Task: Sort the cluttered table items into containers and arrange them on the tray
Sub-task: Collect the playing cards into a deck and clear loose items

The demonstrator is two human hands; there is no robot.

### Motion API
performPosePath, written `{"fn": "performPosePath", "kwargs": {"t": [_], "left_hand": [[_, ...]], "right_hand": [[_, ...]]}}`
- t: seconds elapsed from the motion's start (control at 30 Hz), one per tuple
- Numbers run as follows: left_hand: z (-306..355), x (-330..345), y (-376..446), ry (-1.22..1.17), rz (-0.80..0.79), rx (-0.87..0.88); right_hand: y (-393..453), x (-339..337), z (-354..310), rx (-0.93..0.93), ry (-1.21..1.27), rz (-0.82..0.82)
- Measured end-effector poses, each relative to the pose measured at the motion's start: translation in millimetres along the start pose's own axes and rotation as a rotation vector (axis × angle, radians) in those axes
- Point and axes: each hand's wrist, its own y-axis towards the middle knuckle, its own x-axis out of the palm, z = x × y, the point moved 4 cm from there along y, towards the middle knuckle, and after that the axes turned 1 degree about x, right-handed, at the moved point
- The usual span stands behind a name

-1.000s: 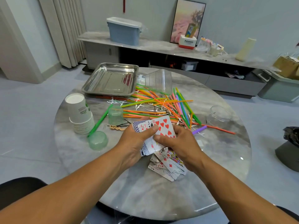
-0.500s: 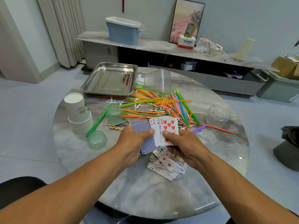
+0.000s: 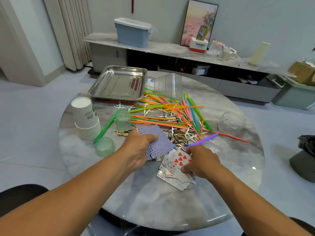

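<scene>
My left hand (image 3: 138, 150) grips a stack of blue-backed playing cards (image 3: 156, 142) just above the round marble table (image 3: 153, 201). My right hand (image 3: 202, 161) presses down on a heap of face-up cards (image 3: 173, 171) on the table, fingers pinching a few with red hearts showing. Behind the hands lies a spread of coloured straws (image 3: 170, 113) mixed with white floss picks (image 3: 150, 110) and a pile of metal hair clips (image 3: 179, 138). An empty steel tray (image 3: 119, 82) sits at the table's far left.
A stack of paper cups (image 3: 87, 118) stands upside down at the left, with two green plastic cups (image 3: 123, 120) (image 3: 104, 146) beside it. A clear ribbed container (image 3: 168, 85) stands behind the straws, a clear round jar (image 3: 231, 123) at the right. A sideboard runs along the wall.
The right hand has dropped from the left hand's cards down onto the face-up heap, carrying the hearts cards with it. The left hand keeps the blue-backed stack.
</scene>
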Motion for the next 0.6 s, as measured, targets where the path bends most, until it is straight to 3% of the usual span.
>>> {"fn": "performPosePath", "kwargs": {"t": [0.1,0.13,0.2,0.27,0.3,0.37,0.5,0.6], "left_hand": [[-5,0,0,0.061,-0.043,0.025],[-6,0,1,0.087,-0.05,0.038],[-8,2,-1,0.143,-0.059,0.061],[-8,4,-3,0.168,-0.075,0.081],[-8,5,-4,0.165,-0.083,0.093],[-8,6,-7,0.115,-0.094,0.093],[-7,12,-9,-0.027,-0.175,-0.03],[-5,15,-10,-0.026,-0.229,-0.012]], "right_hand": [[-4,-3,-6,-0.031,-0.057,0.135],[-6,-7,-7,-0.047,0.056,0.217],[-8,-16,-8,-0.089,0.526,0.28],[-10,-19,-15,-0.125,0.99,0.091],[-13,-20,-21,-0.15,1.082,-0.021],[-19,-15,-30,-0.209,1.115,-0.15],[-18,-11,-28,-0.151,1.212,-0.194],[-17,-11,-24,-0.109,1.256,-0.268]]}}
